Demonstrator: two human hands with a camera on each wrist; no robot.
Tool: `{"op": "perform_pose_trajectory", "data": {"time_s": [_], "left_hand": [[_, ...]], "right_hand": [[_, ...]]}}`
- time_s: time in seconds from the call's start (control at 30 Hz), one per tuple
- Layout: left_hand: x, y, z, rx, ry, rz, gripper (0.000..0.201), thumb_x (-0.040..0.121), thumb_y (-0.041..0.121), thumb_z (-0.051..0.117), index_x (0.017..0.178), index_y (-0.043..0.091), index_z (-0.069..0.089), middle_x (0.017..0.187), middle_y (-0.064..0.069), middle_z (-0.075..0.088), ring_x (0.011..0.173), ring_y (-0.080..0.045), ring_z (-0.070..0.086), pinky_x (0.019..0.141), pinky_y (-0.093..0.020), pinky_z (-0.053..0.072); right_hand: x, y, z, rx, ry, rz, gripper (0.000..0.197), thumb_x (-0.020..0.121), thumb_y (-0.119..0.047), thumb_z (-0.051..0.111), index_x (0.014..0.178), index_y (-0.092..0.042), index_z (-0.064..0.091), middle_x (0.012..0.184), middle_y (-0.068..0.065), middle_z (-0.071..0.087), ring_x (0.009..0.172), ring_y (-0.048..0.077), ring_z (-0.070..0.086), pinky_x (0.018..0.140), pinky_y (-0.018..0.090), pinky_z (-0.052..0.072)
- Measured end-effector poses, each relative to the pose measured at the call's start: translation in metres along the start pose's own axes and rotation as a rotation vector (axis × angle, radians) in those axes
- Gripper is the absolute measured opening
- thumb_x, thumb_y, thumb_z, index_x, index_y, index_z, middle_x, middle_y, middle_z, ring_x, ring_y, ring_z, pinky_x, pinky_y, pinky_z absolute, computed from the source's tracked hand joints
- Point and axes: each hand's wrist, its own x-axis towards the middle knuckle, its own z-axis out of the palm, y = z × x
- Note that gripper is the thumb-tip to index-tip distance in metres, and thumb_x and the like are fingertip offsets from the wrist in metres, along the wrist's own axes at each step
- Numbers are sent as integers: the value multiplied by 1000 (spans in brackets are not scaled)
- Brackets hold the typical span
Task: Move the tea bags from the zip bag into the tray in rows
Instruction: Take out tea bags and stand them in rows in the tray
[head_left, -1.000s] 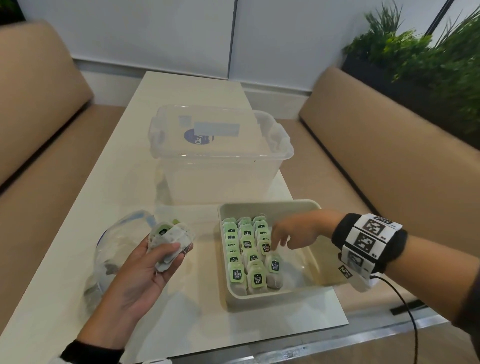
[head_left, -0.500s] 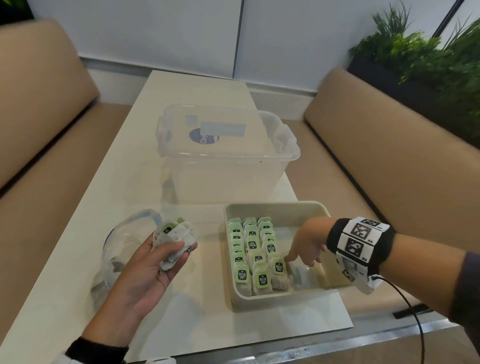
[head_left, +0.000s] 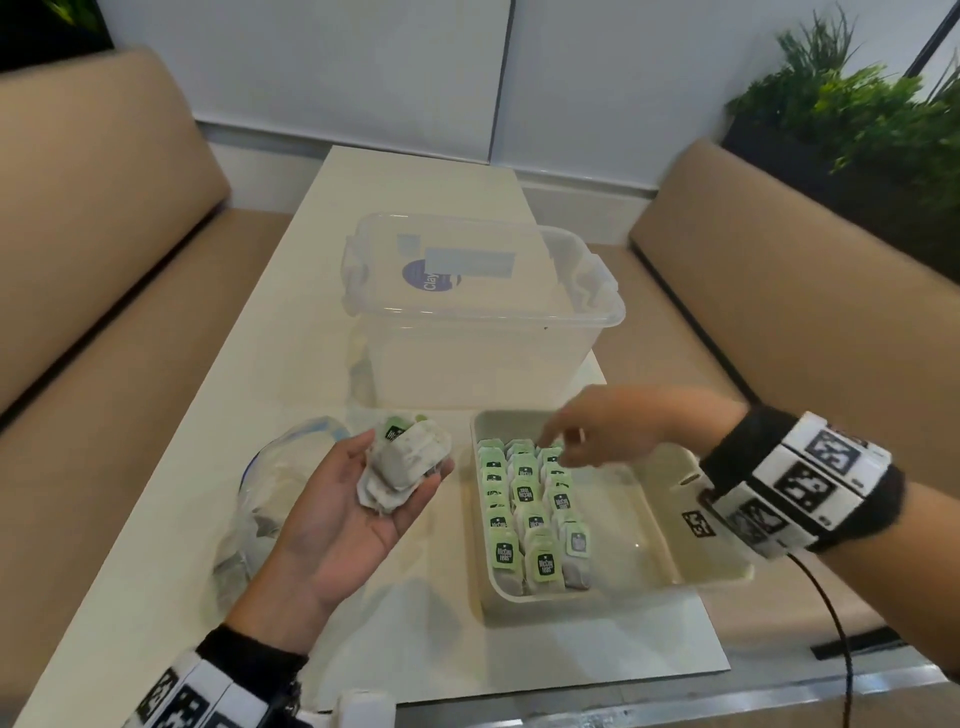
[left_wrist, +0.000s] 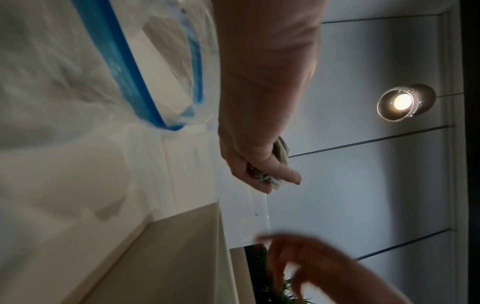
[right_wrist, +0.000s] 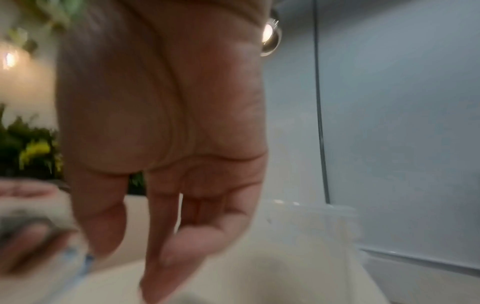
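The right hand (head_left: 602, 431) has lifted from the tray (head_left: 670, 525), grip empty; left hand (head_left: 337, 519) cradles tea bags (head_left: 405, 467).

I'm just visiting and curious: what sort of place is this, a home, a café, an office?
Probably a café or office lounge booth: tan padded benches flank a long pale table, a planter of greenery sits behind one bench, and a round ceiling lamp glows overhead.

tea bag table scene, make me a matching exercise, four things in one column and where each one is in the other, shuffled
Things:
1. zip bag
2. clear lidded box
3. loose tea bags
4. rows of tea bags

Places:
A. in the tray's left part
B. on the left hand's palm
C. on the table beyond the tray
D. on the table under the left hand

Pairs: 1-D, 2-C, 3-B, 4-A
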Motion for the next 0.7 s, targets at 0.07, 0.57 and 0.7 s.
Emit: {"op": "perform_pose_trajectory", "data": {"time_s": [0.07, 0.57, 0.7], "left_hand": [[0, -2, 8, -9, -12, -22, 71, 40, 8, 92, 107, -4, 69, 118, -26, 64, 101, -43, 65, 65, -39, 61], [-5, -8, 24, 123, 94, -47, 31, 85, 21, 55, 104, -2, 61, 93, -23, 71, 73, -31, 72, 44, -22, 54], [-5, -9, 22, 108, 84, -25, 38, 74, 34, 60, 99, 6, 68, 96, -18, 71, 78, -33, 70, 48, -26, 57]], "right_hand": [[-6, -13, -16, 219, 337, -198, 32, 92, -26, 57, 124, -22, 55, 100, -7, 58, 90, 11, 59, 81, 19, 47], [-2, -47, -22, 253, 571, -695, 19, 83, -24, 69, 100, -18, 75, 98, -4, 70, 82, 4, 62, 68, 9, 47], [-8, -50, -31, 378, 565, -622, 16, 86, -22, 66, 98, -16, 74, 91, -7, 71, 77, 0, 63, 67, 21, 54]]}}
